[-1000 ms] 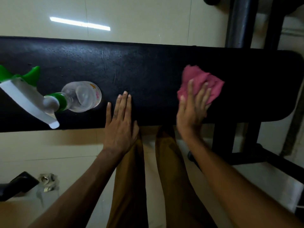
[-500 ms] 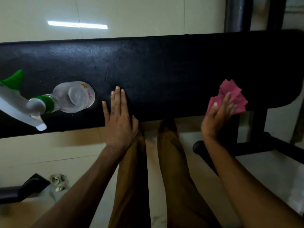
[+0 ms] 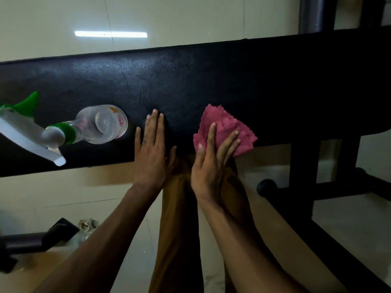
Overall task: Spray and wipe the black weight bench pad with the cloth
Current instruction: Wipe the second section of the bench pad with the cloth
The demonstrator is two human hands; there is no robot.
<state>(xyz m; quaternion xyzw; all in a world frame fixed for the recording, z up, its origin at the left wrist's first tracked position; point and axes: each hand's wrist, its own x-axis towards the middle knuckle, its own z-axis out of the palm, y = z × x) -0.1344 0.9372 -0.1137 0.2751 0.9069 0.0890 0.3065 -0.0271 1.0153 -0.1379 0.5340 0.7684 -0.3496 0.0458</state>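
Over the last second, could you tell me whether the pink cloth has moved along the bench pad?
Yes. The cloth swept out to the pad's right end, then came back left; it now lies close beside the resting left hand, under the right hand.

The right hand (image 3: 208,166) is sweeping the crumpled pink cloth (image 3: 227,127) back leftward along the padded black counter (image 3: 211,81) — from the far right end's near edge to just beside the left hand (image 3: 151,157).

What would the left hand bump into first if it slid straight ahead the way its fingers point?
Probably nothing: the left hand points across the bare bench pad toward its far edge. The spray bottle sits off to its side.
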